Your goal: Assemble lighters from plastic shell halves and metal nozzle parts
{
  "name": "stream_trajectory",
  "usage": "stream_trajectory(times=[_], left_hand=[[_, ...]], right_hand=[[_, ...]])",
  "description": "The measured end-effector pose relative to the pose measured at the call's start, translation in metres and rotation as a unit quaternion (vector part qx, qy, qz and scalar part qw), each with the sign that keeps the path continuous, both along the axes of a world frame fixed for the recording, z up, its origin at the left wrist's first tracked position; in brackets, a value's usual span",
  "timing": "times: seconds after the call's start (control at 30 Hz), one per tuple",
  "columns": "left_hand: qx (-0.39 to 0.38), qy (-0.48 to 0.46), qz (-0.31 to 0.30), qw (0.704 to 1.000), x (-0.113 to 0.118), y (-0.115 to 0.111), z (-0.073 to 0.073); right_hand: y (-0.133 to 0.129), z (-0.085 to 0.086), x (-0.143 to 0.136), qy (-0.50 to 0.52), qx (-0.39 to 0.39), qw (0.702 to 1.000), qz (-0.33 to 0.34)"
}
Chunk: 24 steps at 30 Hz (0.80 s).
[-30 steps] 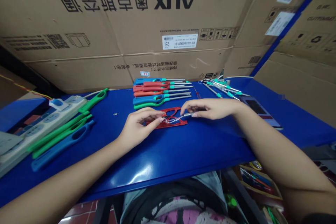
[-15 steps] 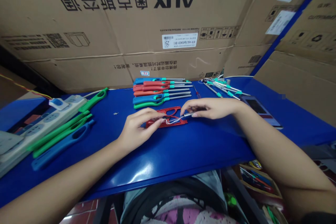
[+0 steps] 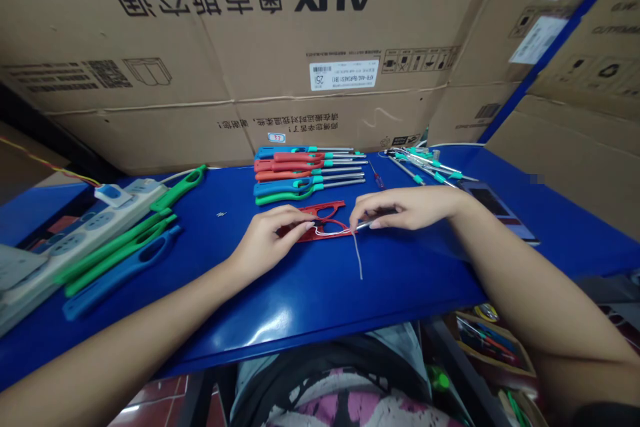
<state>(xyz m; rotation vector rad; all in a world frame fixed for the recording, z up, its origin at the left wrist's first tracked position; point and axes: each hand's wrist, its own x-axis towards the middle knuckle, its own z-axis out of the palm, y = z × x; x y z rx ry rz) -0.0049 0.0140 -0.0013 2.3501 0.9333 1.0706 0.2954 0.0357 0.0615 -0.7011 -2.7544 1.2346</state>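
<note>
While white wires [image 3: 332, 234] stretch across it, a red plastic casing [image 3: 335, 205] lies on a blue surface [image 3: 300, 293] between a worker's two bare hands. Over its left end, the left hand [image 3: 267, 233] has its grip pinched nearly closed on the white wires; whether a small dark part sits there too is hard to tell. At its right end, the right hand [image 3: 411, 207] has its grip closed on a slim metal tube [image 3: 367, 224], with a pale strand [image 3: 359, 259] hanging from the fingertips. The casing looks light, stiff and smooth enough to slide, best held by its outer edges; the wires appear soft and easily strained, the tube rigid and safer to take by its body. Just beyond the casing rest assembled long-necked lighters [image 3: 295, 165], with a small screwdriver [image 3: 380, 181] beyond its right end. Farther right of it lie metal rods with teal collars [image 3: 436, 165] and a flat device [image 3: 500, 213]. Well to its left are green handles [image 3: 120, 247], a blue handle [image 3: 117, 277] and a power strip [image 3: 83, 237].
</note>
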Motion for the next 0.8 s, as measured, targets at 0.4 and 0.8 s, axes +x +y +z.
stream_trajectory(times=[0.4, 0.8], left_hand=[[0.030, 0.057, -0.013, 0.998, 0.001, 0.004, -0.007], [0.037, 0.058, -0.022, 0.997, 0.004, 0.004, -0.008]], right_hand=[[0.004, -0.012, -0.005, -0.076, -0.004, 0.990, -0.118], [0.009, -0.019, -0.010, -0.082, 0.070, 0.984, -0.144]])
